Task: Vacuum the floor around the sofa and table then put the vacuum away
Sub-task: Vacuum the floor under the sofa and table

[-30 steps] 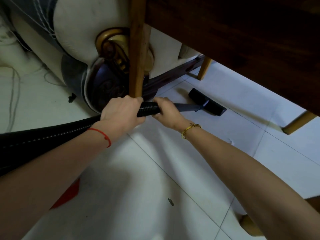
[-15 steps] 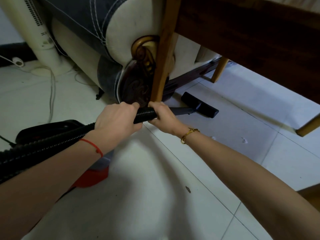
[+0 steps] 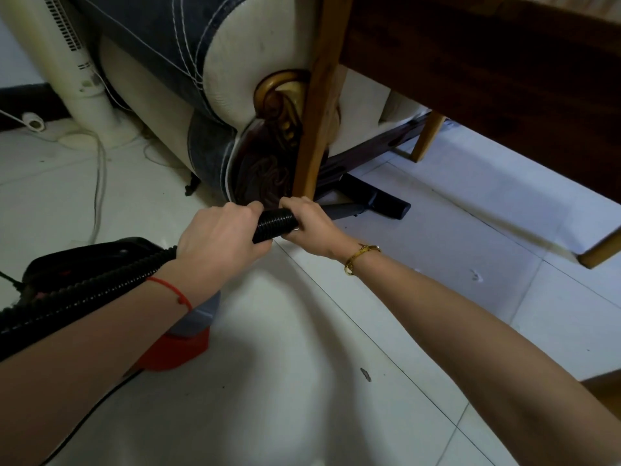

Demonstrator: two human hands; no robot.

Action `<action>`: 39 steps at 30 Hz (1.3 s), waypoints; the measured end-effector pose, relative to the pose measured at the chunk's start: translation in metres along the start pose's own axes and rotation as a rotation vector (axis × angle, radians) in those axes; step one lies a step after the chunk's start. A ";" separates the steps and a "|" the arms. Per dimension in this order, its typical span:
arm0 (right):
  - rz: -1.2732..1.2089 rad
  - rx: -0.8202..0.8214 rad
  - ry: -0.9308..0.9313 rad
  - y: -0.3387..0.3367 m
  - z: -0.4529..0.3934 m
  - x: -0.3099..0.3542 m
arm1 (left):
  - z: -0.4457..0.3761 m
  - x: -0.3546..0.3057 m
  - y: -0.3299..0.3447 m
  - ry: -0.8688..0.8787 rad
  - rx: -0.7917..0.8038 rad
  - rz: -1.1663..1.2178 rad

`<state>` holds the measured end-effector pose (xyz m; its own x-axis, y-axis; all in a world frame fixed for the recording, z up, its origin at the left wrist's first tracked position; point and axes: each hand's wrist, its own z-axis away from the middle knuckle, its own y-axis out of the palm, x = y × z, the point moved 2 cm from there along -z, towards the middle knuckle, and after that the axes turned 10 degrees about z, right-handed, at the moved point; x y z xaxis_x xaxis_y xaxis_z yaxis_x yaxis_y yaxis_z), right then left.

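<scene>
Both hands are wrapped around the ribbed black vacuum hose [image 3: 274, 225]: the left hand [image 3: 220, 235] grasps it on the near side of the light wooden table leg [image 3: 317, 105], and the right hand [image 3: 311, 225] holds it just past that, where the hose meets the rigid wand [image 3: 342, 210]. Beyond the table leg, under the dark table [image 3: 487, 79], the floor nozzle [image 3: 379, 200] lies flat on the white tiled floor [image 3: 336, 381], close to the carved base of the sofa [image 3: 235, 62] that stands right behind the leg. The red and grey vacuum body [image 3: 181, 338] sits on the floor well to the near left of the table leg, partly hidden by the left forearm. The work looks to be mid-way: the strip between sofa and table is being covered now, while a dark speck [image 3: 365, 374] and a pale scrap [image 3: 476, 274] on the near tiles suggest more floor is left, and putting the vacuum away has not begun.
</scene>
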<state>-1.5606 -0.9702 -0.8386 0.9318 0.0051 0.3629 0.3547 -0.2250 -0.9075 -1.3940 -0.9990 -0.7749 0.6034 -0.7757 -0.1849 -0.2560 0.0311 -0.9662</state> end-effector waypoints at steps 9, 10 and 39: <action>0.051 -0.023 0.069 -0.008 -0.018 -0.070 | -0.062 -0.020 0.035 0.011 0.040 0.093; 0.060 -0.014 0.074 -0.010 -0.021 -0.078 | -0.070 -0.022 0.038 0.003 0.048 0.105; 0.079 -0.003 0.149 -0.034 -0.043 -0.163 | -0.163 -0.052 0.073 -0.029 0.141 0.235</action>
<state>-1.7283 -1.0053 -0.8577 0.9350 -0.1568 0.3181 0.2805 -0.2219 -0.9339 -1.5670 -1.0588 -0.8065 0.5615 -0.7188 -0.4099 -0.2850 0.2971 -0.9113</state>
